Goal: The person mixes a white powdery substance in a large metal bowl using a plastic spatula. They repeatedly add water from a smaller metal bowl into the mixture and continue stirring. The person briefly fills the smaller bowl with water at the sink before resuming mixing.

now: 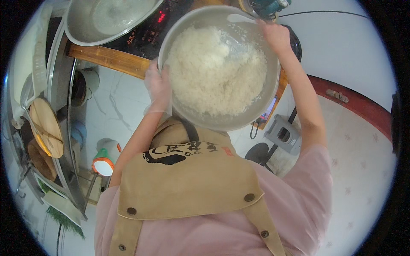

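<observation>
A wide metal bowl [221, 123] of white cooked rice [205, 73] is in front of my body, over the wooden counter's edge. My left hand [157, 84], in a clear plastic glove, grips the bowl's left rim with the thumb inside. The upper right rim is in the grasp of my right hand [277, 36]. Inside the bowl, close to the right fingers, lies a white rice paddle [241, 18]. I cannot tell whether those fingers also hold its handle. Rice fills most of the bowl, and some bare metal shows near the top.
At the upper left a metal pan [112, 19] with cloudy liquid stands by a black induction cooktop [141, 40] with a lit red display. A wooden counter edge [112, 59] runs below it. A round wooden lid [47, 128] is at left. A phone [267, 110] sits behind the bowl's right side.
</observation>
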The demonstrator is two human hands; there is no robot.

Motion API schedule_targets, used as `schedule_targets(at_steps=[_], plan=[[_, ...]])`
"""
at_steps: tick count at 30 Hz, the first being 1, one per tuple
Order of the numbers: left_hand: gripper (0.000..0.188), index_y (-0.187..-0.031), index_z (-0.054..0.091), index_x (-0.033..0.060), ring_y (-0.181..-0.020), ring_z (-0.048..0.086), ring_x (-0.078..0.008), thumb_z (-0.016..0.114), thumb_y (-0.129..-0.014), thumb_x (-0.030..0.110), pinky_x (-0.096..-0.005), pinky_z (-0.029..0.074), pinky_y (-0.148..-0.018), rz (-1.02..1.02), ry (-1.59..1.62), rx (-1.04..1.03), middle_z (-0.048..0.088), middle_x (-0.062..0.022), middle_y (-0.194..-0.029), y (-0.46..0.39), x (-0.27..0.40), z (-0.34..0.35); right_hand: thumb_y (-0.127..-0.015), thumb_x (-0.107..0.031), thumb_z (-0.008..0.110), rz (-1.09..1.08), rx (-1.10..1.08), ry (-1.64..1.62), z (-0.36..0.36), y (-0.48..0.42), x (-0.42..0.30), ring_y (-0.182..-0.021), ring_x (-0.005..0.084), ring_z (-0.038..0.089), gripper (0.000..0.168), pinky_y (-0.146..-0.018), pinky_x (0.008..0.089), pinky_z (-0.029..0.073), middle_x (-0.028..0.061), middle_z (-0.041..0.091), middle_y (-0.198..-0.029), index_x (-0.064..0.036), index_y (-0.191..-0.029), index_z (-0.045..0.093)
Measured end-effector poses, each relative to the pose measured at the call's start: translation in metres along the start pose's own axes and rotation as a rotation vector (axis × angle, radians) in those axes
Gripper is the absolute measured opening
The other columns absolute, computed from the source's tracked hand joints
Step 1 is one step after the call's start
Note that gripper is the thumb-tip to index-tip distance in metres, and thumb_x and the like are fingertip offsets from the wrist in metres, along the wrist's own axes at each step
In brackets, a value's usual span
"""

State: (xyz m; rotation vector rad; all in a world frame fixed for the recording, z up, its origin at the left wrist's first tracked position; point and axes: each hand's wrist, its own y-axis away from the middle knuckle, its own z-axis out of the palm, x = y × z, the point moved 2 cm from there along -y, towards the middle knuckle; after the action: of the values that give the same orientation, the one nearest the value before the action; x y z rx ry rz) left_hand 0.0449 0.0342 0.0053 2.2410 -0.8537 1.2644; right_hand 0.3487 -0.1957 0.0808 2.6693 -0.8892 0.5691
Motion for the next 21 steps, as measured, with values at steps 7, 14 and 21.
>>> schedule_targets(at_steps=[7,14,21], plan=[[0.032,-0.113,0.057,-0.0025,-0.094,0.06,-0.0377,0.058,-0.085,0.011,-0.0429,0.046,-0.083,0.017,-0.02,0.055,0.063,-0.0218,-0.101,-0.001,-0.011,0.006,-0.083,-0.019,0.056,0.199,-0.332,-0.207,0.069,0.122,-0.062,-0.071,0.0301,0.068,0.014,-0.06,0.0425,0.055,0.0127,0.067,-0.073,-0.013,-0.087,0.067],[0.031,-0.111,0.058,-0.0023,-0.096,0.06,-0.0368,0.059,-0.084,0.011,-0.0423,0.045,-0.085,-0.062,0.022,-0.01,0.063,-0.0219,-0.102,-0.001,0.004,0.002,-0.088,-0.027,0.05,0.262,-0.498,-0.683,0.008,0.176,-0.127,-0.077,0.0356,0.066,0.021,-0.069,0.0465,0.052,0.0138,0.067,-0.077,-0.016,-0.094,0.067],[0.031,-0.112,0.059,-0.0024,-0.095,0.06,-0.0348,0.059,-0.085,0.014,-0.0417,0.045,-0.085,-0.089,0.034,0.033,0.063,-0.0213,-0.102,0.002,-0.009,0.006,-0.089,-0.022,0.048,0.378,-0.197,-0.23,0.004,0.109,-0.041,-0.065,0.0373,0.066,0.017,-0.06,0.0476,0.053,0.0111,0.068,-0.073,-0.015,-0.093,0.064]])
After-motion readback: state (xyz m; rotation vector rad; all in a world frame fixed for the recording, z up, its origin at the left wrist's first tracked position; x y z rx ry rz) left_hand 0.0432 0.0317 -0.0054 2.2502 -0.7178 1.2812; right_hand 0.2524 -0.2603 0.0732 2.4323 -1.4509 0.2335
